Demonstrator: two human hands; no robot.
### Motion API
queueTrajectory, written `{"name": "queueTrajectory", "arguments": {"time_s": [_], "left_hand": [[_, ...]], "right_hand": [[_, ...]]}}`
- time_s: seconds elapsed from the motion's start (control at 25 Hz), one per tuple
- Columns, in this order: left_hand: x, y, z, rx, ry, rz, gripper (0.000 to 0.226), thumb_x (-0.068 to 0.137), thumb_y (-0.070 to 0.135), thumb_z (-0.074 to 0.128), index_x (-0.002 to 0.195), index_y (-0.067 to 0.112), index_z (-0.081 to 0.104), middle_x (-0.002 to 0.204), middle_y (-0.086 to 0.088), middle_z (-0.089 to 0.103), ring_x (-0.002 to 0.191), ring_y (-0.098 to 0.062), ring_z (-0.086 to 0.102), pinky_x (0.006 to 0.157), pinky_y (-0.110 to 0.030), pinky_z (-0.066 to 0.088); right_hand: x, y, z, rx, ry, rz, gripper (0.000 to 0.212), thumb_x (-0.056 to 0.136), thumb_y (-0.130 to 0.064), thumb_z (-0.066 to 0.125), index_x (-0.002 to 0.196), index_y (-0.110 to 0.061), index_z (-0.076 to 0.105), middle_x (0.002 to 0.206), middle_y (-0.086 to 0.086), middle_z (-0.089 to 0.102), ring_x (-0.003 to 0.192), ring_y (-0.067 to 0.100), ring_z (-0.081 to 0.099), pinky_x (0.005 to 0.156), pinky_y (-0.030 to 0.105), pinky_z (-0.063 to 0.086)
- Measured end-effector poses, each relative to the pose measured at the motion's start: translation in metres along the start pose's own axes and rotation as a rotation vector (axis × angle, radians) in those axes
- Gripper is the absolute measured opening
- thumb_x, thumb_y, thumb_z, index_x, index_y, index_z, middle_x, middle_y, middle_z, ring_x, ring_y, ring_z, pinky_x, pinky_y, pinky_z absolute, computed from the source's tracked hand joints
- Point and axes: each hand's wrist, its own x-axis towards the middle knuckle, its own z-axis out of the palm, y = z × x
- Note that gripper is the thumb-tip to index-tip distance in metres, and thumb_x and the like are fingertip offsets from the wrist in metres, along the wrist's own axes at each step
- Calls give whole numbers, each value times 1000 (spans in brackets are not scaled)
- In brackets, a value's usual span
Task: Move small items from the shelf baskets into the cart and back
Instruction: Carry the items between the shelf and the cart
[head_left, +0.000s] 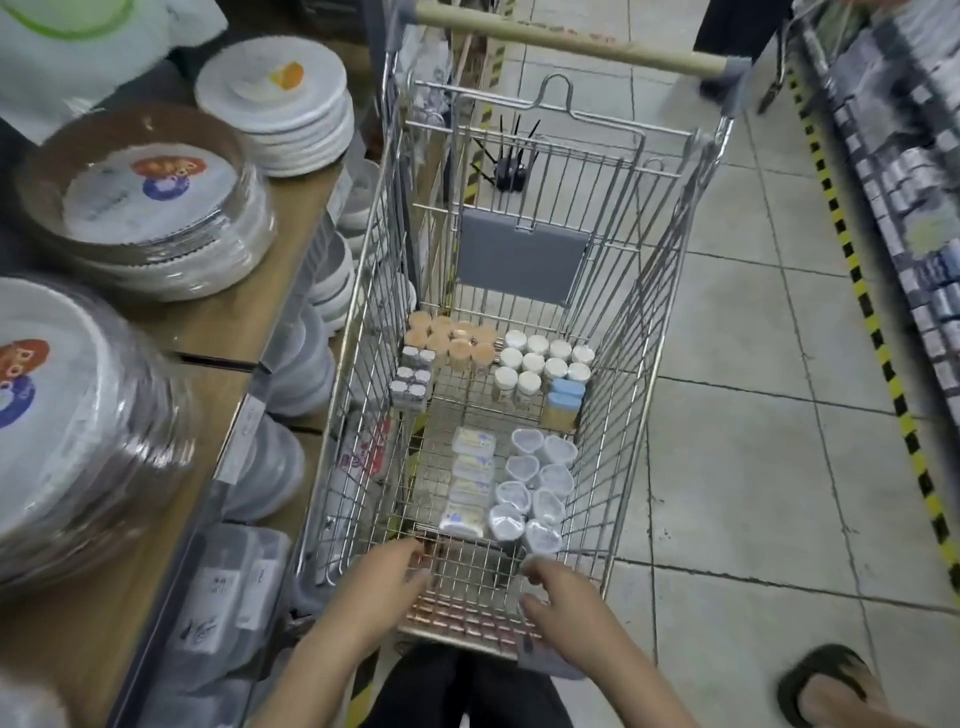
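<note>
Both reaching into the cart (670, 270) over sorted jars (540, 364). Left hand (387, 577) loosely spread, grasping nothing. Right hand (563, 597) curled; grip impossible to tell.

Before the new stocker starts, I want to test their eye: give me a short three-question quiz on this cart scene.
1. True or false: the silver wire shopping cart holds white-lidded round jars.
2. Which group lies nearest the left hand? A orange-lidded jars B flat clear rectangular boxes C blue-lidded containers
3. What is stacked on the wooden shelf left of the cart?

Key: 1 true; 2 B; 3 white disposable plates.
</note>
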Motion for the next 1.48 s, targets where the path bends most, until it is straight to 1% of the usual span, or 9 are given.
{"name": "queueTrajectory", "arguments": {"time_s": [0.24,0.52,0.6,0.72,0.92,1.08,1.2,1.32,1.48], "left_hand": [[66,-31,18,-142,-54,-123,26,96,27,51,121,22,54,114,10,60,91,-1,55,66,-8,38],[166,-50,48,-329,-41,-210,20,96,22,52,115,17,58,108,1,62,99,-16,59,80,-24,44],[195,-50,54,-402,-7,-238,7,95,18,54,93,22,59,95,2,61,95,-19,59,80,-26,45],[238,-49,64,-481,58,-284,25,94,12,53,73,26,52,85,0,60,93,-22,59,83,-29,46],[289,-52,79,-543,94,-345,22,93,33,54,74,21,54,94,-10,68,87,-28,65,82,-40,54],[305,-48,88,-540,27,-349,29,92,39,55,74,17,54,93,-12,68,91,-30,64,81,-35,48],[314,-49,93,-647,53,-361,20,90,31,61,88,11,62,103,-14,68,97,-31,63,86,-35,49],[319,-58,99,-747,73,-411,41,85,26,69,117,2,59,113,-14,65,102,-30,62,92,-37,49],[308,-68,99,-891,169,-481,39,82,17,71,115,-1,59,104,-14,67,96,-30,65,90,-44,51]], "right_hand": [[82,1,3,-26,-89,32,38,96,-25,48,132,-14,48,130,2,57,111,16,58,89,27,44],[212,-2,17,-25,-50,9,46,97,-24,48,139,-7,39,138,14,49,122,28,51,98,33,42],[248,-5,20,-5,-20,48,44,98,-24,45,136,-2,40,135,19,50,120,31,51,96,36,44],[293,-4,26,-21,51,106,43,99,-24,40,135,-1,39,137,21,45,123,33,47,97,35,39],[331,1,43,-274,-9,194,48,100,-27,37,142,-8,25,143,22,30,126,40,40,102,42,36],[343,5,46,-378,-89,163,47,99,-30,43,139,-6,32,144,20,28,131,38,35,106,45,33],[354,9,49,-290,-67,163,44,100,-29,44,136,-5,36,142,18,32,128,35,39,103,39,34],[360,10,49,-106,-16,243,51,94,-29,57,136,-8,37,142,15,28,122,36,47,97,37,40],[358,7,47,34,45,202,48,83,-22,72,122,-5,53,131,14,39,110,32,55,92,35,47]]}}
